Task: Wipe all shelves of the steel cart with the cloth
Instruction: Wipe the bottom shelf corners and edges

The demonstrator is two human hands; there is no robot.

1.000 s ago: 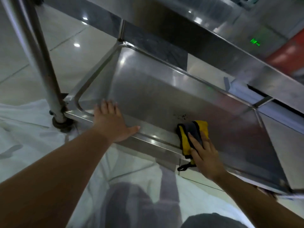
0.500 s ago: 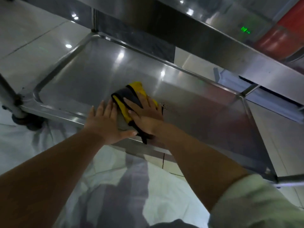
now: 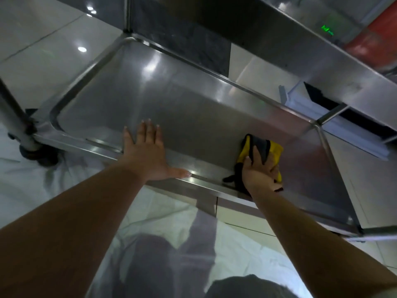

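The steel cart's bottom shelf (image 3: pixel 193 112) fills the middle of the head view, under the edge of the shelf above (image 3: pixel 279 46). My left hand (image 3: pixel 148 151) lies flat with spread fingers on the shelf's near rim, left of centre. A yellow and grey cloth (image 3: pixel 276 150) sits bunched on the right part of the shelf near the front rim. My right hand (image 3: pixel 257 175) presses down on it with the fingers laid over the fabric. A dark strap of the cloth sticks out to the left of that hand.
A cart leg (image 3: pixel 12 123) and its dark caster (image 3: pixel 38 155) stand at the left. A white sheet (image 3: pixel 32 190) covers the tiled floor below my arms. A pale blue-grey object (image 3: pixel 300 104) lies on the floor behind the cart's right end.
My right hand has slid the cloth from beside my left hand to the right part of the shelf. My left hand has stayed on the front rim.
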